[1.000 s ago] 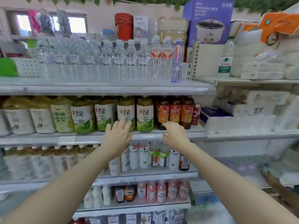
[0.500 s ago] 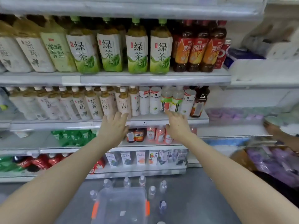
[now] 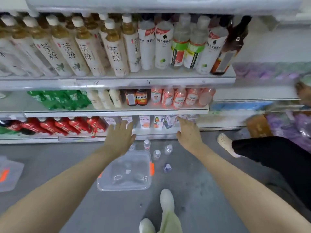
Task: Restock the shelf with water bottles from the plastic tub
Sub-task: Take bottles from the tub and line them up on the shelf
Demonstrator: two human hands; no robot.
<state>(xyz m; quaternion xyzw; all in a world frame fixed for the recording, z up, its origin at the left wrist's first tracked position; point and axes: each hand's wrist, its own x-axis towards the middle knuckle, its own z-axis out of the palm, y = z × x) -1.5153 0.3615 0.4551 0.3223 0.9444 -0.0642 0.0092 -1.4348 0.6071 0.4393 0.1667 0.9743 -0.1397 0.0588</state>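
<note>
A clear plastic tub with orange latches stands on the grey floor below me, and blurred clear bottles lie inside it. Several small water bottles stand upright on the floor just beyond and right of the tub. My left hand reaches forward above the tub's far left corner, fingers straight and spread, holding nothing. My right hand is stretched out to the right of the tub, fingers straight, also empty. Both hands hang in front of the bottom shelf.
Shelves of tea bottles, pink drinks, red bottles and cartons face me. Another person's leg and shoe stretch in from the right. A second clear container sits at the left. My feet are below.
My view has swung down from the upper water shelf to the floor. Both hands dropped with it, staying open and empty, and the tub and floor bottles came into sight.
</note>
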